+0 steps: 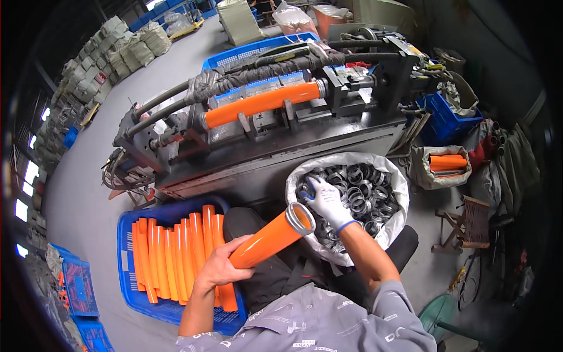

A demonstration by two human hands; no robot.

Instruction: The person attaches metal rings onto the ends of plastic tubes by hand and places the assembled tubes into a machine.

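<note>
The bare left hand [226, 262] is wrapped around the lower part of an orange tube [267, 239], which slants up so that its end with a metal collar [293, 223] sits at the near-left edge of the white sack [402, 193]. The gloved right hand [329, 202] reaches into the sack, fingers partly curled among loose metal rings [358, 202]; whether it has hold of one I cannot tell. Left of the sack, a blue crate [125, 258] holds a row of orange tubes [176, 252]. Beyond the sack and toward its left, a machine [346, 88] stands on a dark tabletop [328, 132], with another orange tube [264, 104] lying lengthwise in it. Right of the sack are a smaller bag [419, 167] of orange pieces [447, 162] and a wooden stool [475, 220]
</note>
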